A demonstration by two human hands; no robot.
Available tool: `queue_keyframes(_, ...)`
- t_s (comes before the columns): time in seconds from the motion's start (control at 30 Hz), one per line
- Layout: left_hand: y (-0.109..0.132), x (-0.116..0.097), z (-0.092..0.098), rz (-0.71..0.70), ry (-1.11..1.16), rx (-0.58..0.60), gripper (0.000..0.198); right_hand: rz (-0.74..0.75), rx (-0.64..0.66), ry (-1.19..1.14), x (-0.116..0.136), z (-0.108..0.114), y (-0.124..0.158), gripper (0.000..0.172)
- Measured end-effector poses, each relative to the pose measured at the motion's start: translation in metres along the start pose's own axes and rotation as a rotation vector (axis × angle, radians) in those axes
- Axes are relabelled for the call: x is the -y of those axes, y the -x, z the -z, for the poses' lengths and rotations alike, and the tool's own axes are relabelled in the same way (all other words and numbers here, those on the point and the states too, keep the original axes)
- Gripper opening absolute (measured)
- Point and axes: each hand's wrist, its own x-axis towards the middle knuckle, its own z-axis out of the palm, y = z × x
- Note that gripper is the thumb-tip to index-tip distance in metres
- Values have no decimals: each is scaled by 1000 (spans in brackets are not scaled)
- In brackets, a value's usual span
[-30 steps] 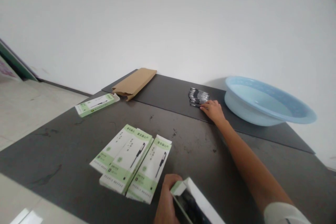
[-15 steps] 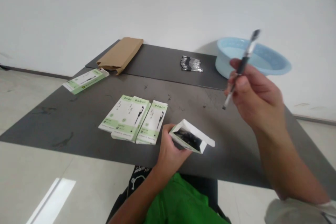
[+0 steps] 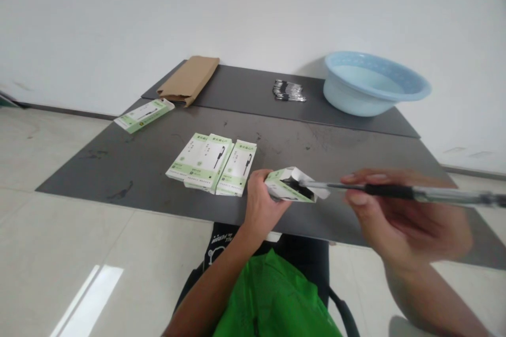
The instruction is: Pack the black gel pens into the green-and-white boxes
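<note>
My left hand [image 3: 263,202] is wrapped round an open green-and-white box [image 3: 290,190] near the table's front edge, its mouth and loose flap toward the right. Between the thumb and fingers of my right hand [image 3: 411,216] is a pen [image 3: 389,191] with a black grip, lying nearly level. The pen's left end is at the mouth of the box; whether it is inside I cannot tell. Left of the box lie several closed-looking green-and-white boxes [image 3: 236,168], partly overlapping.
Near the wall, a row of several pens [image 3: 289,90] lies left of a light blue basin [image 3: 358,92]. At the back left is a brown paper packet [image 3: 190,78], with another green-and-white box [image 3: 144,115] in front of it on the dark table [image 3: 158,168].
My right hand has moved down, and its pen has turned from upright to nearly level, its end now at the box. The whole view has shifted a little.
</note>
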Motion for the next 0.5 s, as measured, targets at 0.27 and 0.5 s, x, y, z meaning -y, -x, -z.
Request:
queue_keyframes(0.27,3,2,0,-105,-64,-15,80,86,-4,164,12,-11,-2,38)
queue_keyframes(0.5,2,-1,0,-112,-99,-19,67,121,-57,315,3,-35,-1,49)
